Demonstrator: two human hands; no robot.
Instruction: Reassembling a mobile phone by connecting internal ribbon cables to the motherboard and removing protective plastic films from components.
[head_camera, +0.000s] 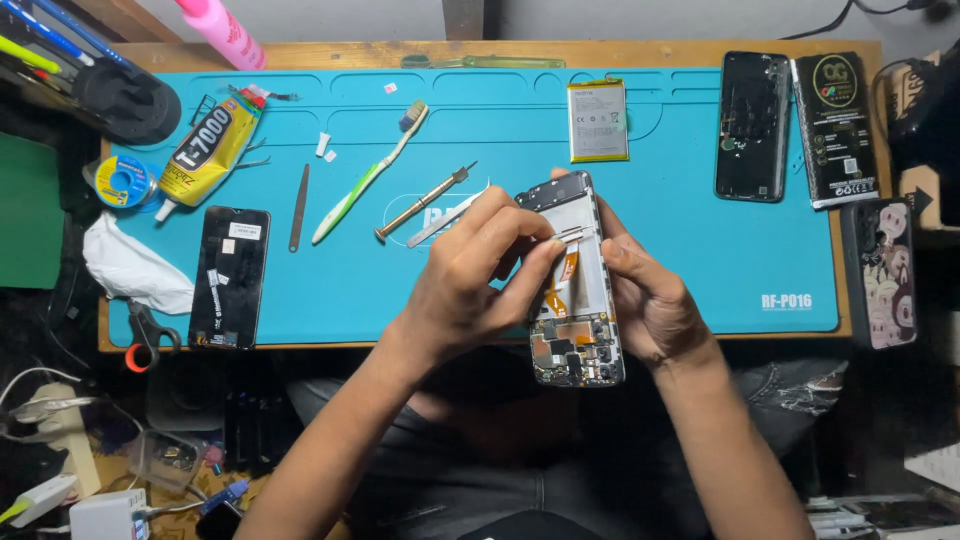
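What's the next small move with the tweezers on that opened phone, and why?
Probably ease the metal tweezers in the left hand down toward the orange flex cable inside the opened phone with exposed circuit board: the tips sit just above it, and the right hand braces the frame.

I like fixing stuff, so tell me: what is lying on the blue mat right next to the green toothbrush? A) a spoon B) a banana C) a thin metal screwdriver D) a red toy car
C: a thin metal screwdriver lies on the blue mat just right of the green toothbrush.
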